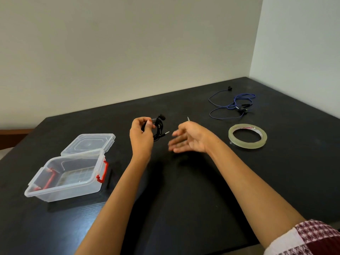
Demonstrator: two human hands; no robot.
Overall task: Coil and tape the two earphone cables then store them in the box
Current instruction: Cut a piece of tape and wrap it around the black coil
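Observation:
My left hand [140, 135] is raised above the black table and shut on a coiled black earphone cable [159, 128]. An earbud pokes out at the top of the coil and the metal plug at its right. My right hand [189, 138] hovers just right of the coil, blurred, palm turned inward and fingers spread. A thin pale sliver [188, 118], possibly a strip of tape, sticks up behind it. A blue earphone cable [233, 105] lies loose and uncoiled at the far right. The clear tape roll [246, 145] lies flat near my right hand. The clear box [70, 192] stands open at the left.
The box has red latches [103, 172], and its hinged lid [88, 143] is folded back flat on the table [184, 190]. Pale walls meet at the table's far right corner. A patterned sleeve [312, 238] shows at the bottom right.

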